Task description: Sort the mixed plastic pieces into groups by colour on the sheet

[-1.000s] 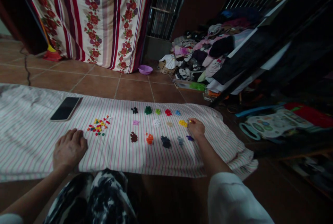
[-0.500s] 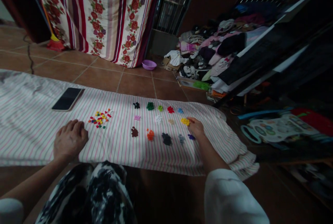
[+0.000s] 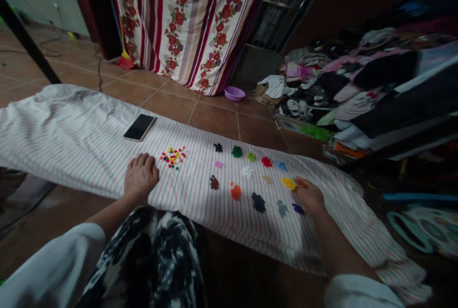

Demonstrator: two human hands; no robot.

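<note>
Right hand (image 3: 308,195) rests with fingers loosely curled beside the yellow pile (image 3: 288,183), gripping nothing visible, while the left hand (image 3: 140,177) lies flat and empty near the mixed beads (image 3: 172,156). Judging by the striped cloth (image 3: 82,136), about a dozen single-colour piles are sorted; a small mixed heap remains.

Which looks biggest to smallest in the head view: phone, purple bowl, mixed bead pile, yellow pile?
1. Phone.
2. Purple bowl and mixed bead pile: they look about alike, and the bowl lies farther from the camera, so no ranking between them.
3. Yellow pile, by the right hand.
</note>
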